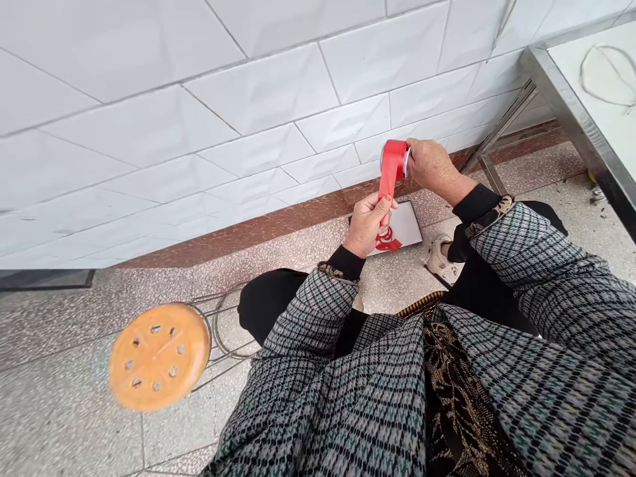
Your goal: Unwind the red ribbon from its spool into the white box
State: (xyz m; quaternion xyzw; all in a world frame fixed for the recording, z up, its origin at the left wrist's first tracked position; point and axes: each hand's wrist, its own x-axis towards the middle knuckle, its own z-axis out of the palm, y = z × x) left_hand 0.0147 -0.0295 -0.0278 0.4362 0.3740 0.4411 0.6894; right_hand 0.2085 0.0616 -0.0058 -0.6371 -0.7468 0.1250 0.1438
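A roll of red ribbon (396,151) on a white spool is in my right hand (433,164), whose fingers close on the spool's right side. From the roll a flat strip runs down to my left hand (368,222), which pinches it between thumb and fingers. Below my left hand, loose red ribbon (389,240) lies on a white rectangular board (408,226) with a dark edge, on the floor. My left hand partly hides the board and the loose ribbon.
An orange round stool (159,358) with holes in its seat and metal legs stands at the left. White wall tiles (268,79) rise ahead. A metal-framed table (571,86) with a thin loop of wire (609,74) on top is at the right.
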